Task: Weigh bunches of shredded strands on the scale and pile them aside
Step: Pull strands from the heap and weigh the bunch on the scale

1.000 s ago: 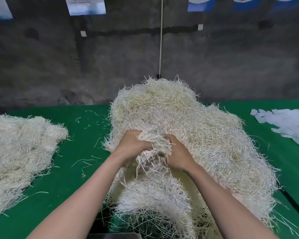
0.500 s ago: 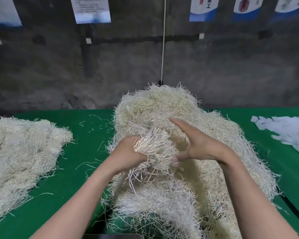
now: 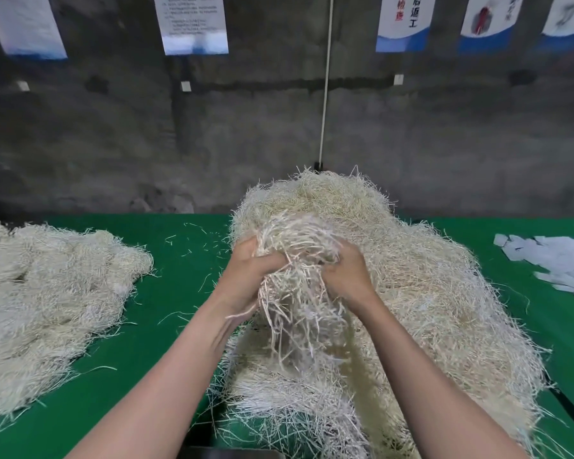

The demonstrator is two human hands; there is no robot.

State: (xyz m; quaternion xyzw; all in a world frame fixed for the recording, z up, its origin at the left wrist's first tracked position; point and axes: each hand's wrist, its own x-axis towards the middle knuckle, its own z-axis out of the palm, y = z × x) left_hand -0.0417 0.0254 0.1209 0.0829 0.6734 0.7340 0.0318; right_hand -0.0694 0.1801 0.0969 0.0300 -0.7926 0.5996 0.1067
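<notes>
A big heap of pale shredded strands (image 3: 421, 286) lies on the green table (image 3: 166, 313), in the middle and to the right. My left hand (image 3: 246, 276) and my right hand (image 3: 348, 276) grip one bunch of strands (image 3: 295, 256) between them, held up in front of the heap. Loose ends of the bunch hang down below my hands. A second, flatter pile of strands (image 3: 47, 293) lies at the left. A dark edge at the bottom centre (image 3: 232, 453) may be the scale; most of it is out of view.
White paper pieces (image 3: 557, 260) lie at the table's right side. Stray strands are scattered on the green cloth between the two piles. A grey wall with hanging posters and a white cord (image 3: 325, 94) stands behind the table.
My right hand, which was open beside the bunch half a second ago, has closed on it. Both hands have lifted the bunch higher out of the heap.
</notes>
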